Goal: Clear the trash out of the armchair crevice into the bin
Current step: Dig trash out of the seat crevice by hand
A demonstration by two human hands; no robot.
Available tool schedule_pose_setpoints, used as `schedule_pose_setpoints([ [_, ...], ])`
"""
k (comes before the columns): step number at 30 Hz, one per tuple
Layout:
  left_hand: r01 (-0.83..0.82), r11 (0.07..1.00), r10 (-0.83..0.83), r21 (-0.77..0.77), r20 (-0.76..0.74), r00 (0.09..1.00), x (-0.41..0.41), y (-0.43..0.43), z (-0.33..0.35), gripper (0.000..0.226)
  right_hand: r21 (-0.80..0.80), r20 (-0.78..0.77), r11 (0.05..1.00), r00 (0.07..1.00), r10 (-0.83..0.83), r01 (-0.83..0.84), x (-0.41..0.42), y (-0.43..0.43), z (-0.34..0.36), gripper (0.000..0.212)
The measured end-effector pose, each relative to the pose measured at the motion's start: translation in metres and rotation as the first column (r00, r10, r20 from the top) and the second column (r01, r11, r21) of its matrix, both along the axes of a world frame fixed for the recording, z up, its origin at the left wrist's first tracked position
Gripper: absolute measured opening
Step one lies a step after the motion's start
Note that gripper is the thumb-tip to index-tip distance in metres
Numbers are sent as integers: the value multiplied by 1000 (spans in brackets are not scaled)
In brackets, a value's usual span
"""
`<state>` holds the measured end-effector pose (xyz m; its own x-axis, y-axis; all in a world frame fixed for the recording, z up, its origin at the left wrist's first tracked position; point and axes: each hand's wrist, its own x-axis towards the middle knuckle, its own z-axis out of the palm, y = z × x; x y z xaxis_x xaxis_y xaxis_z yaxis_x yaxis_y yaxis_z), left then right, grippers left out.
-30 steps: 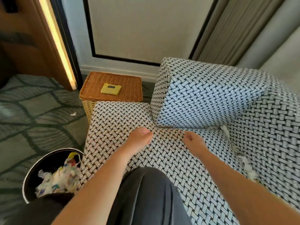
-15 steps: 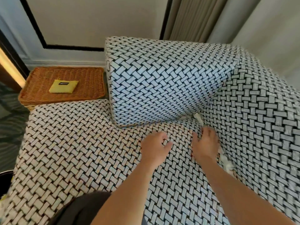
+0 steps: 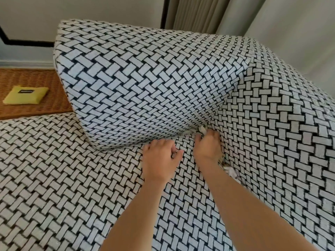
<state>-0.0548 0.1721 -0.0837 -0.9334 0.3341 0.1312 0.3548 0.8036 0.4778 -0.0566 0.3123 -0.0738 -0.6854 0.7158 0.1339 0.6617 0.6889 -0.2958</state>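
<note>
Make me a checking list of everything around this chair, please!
Surface: armchair seat cushion in a woven print.
Job's things: paper scrap poking from the corner crevice; more scraps in the crevice beside the right wrist; bin not in view.
Clutter: yellow pouch on the wicker basket.
Hands: left hand curled on the seat, nothing seen in it; right hand has its fingers at the corner scrap, grip unclear.
Cables: nothing seen.
Surroundings: armrest, backrest, wall, curtain.
</note>
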Motion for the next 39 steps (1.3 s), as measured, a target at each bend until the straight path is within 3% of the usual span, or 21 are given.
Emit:
schedule_pose_setpoints([
  [8, 10, 999, -11, -51, -36, 999, -1, 1, -1, 28, -94, -77, 991, 992, -102, 95, -11, 6, -1, 23],
  [11, 56, 997, -59, -47, -65, 996, -4, 3, 0, 24, -126, -291, 992, 957, -22, -15, -4, 3, -2, 21],
  [13, 86, 996, -85, 1, -97, 992, -7, 6, -1, 29, -215, -469, 968, 883, 14, -130, -1, -1, -2, 19],
  [16, 134, 987, -122, 92, -121, 985, -9, 13, 1, 48, -496, -634, 825, 762, -132, -270, 8, -7, 1, 16],
  [19, 175, 969, -161, 173, -94, 983, -11, 16, 5, 57, -704, -652, 572, 703, -284, -421, 16, -5, 8, 21],
  [20, 186, 965, -169, 183, -102, 980, -11, 18, 5, 58, -703, -663, 532, 706, -249, -472, 16, -2, 9, 20],
  [25, 127, 975, -102, 181, -138, 985, -19, 29, 6, 57, -479, -619, 577, 721, 312, -661, 11, -6, 1, 24],
  [29, 27, 983, -8, 179, -107, 994, -25, 36, 4, 49, -500, -595, 503, 702, 392, -705, 12, -1, 0, 25],
  [30, 14, 982, 5, 186, -97, 995, -27, 38, 2, 44, -501, -610, 541, 719, 334, -676, 11, 1, 1, 22],
  [31, -2, 981, 19, 192, -87, 996, -28, 39, 1, 39, -462, -613, 647, 746, 262, -607, 10, 5, 2, 19],
  [33, -28, 984, 46, 173, -100, 994, -33, 42, -1, 31, -257, -548, 891, 816, 185, -374, 4, 17, 1, 21],
  [34, -37, 988, 52, 148, -100, 994, -35, 43, -1, 27, -187, -486, 937, 856, 173, -296, 2, 22, 0, 25],
  [37, -49, 998, 51, 50, -42, 998, -37, 47, 3, 19, -203, -358, 944, 917, 176, -261, -1, 29, -5, 34],
  [39, -54, 998, 54, 12, -13, 998, -36, 49, 6, 16, -181, -304, 952, 934, 186, -249, -4, 29, -5, 30],
])
